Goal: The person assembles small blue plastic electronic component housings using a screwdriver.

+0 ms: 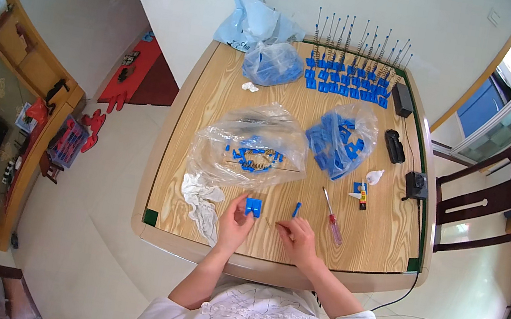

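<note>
Near the front edge of the table, my left hand (pixel 234 224) grips a square blue plastic piece (pixel 253 207) between thumb and fingers. My right hand (pixel 297 240) is closed in a pinch a little to the right. From its fingertips a thin brass-coloured pin (pixel 268 221) points toward the blue piece, apart from it. Just beyond the right hand lies a small blue plastic stick (pixel 297 209). A clear plastic bag (pixel 219 137) of springs and small blue parts lies open ahead of both hands.
Right of my hand lie a screwdriver (pixel 333 225) and a glue tube (pixel 363 196). Farther back are a bag of blue pieces (pixel 331 145), another bag (pixel 274 63), and rows of blue bases with upright springs (pixel 348 77). A white cloth (pixel 201 201) lies left; black adapters (pixel 416 185) line the right edge.
</note>
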Available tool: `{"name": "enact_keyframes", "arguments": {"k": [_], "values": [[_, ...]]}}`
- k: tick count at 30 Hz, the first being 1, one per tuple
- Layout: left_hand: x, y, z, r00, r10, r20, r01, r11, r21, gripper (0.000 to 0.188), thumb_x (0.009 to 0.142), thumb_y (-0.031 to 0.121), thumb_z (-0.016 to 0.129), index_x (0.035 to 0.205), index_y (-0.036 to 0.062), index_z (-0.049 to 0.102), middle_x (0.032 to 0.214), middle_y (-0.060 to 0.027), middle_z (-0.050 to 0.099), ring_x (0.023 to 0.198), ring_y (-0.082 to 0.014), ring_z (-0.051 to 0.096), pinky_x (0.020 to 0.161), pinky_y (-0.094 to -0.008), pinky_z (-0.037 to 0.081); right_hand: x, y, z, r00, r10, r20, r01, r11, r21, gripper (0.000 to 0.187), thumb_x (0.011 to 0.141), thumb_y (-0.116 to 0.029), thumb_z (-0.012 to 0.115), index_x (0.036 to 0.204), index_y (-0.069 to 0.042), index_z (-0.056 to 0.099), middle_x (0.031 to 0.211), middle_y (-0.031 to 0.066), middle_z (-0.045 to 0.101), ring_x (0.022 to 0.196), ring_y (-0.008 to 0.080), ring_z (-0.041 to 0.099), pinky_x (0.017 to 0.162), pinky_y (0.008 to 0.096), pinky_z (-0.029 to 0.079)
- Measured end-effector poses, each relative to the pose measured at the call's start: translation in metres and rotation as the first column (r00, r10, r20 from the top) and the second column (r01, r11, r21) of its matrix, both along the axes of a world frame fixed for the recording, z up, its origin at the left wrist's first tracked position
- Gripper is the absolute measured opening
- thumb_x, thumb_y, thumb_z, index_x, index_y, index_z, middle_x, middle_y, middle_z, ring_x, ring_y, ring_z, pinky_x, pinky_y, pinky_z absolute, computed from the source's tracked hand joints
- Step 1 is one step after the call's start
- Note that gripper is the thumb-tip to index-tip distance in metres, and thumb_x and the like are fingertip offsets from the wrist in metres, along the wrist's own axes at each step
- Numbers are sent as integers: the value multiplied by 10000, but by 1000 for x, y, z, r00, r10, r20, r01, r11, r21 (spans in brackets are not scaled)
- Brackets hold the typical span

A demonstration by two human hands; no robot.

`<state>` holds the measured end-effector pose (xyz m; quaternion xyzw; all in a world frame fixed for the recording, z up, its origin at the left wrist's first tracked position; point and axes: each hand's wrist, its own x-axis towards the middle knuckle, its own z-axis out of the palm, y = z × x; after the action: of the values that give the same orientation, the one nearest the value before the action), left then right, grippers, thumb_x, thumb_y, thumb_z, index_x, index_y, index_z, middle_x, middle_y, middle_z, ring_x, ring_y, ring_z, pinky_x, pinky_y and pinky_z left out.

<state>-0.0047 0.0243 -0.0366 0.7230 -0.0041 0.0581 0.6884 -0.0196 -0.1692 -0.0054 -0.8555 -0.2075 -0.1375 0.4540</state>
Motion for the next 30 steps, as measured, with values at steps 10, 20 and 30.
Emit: {"name": "enact_keyframes", "arguments": {"k": [10,20,30], "values": [[5,3,6,995,-20,-101,-21,922,-386,417,897,-33,546,1309,10,500,1074,-104,626,935,-145,613,822,-294,518,1,-69,-5,790,-603,108,611,762,-213,216,753,-53,687,957,-76,619,893,92,560,848,294,530,781,402,398],[8,14,-12,986,-71,-151,12,933,-359,360,964,62,482,1314,-21,487,1094,-96,633,892,-153,627,842,-324,522,-15,-46,0,949,-211,-236,224,974,26,233,843,-14,622,1074,-40,606,937,101,558,763,178,629,601,276,506],[8,11,-6,988,-35,-153,-28,918,-394,356,961,84,501,1302,-16,502,1071,-83,639,843,-127,621,800,-288,515,-21,-41,4,946,-259,-196,237,963,-129,265,788,-56,656,1047,-79,602,920,124,542,804,297,609,662,366,514]]}}
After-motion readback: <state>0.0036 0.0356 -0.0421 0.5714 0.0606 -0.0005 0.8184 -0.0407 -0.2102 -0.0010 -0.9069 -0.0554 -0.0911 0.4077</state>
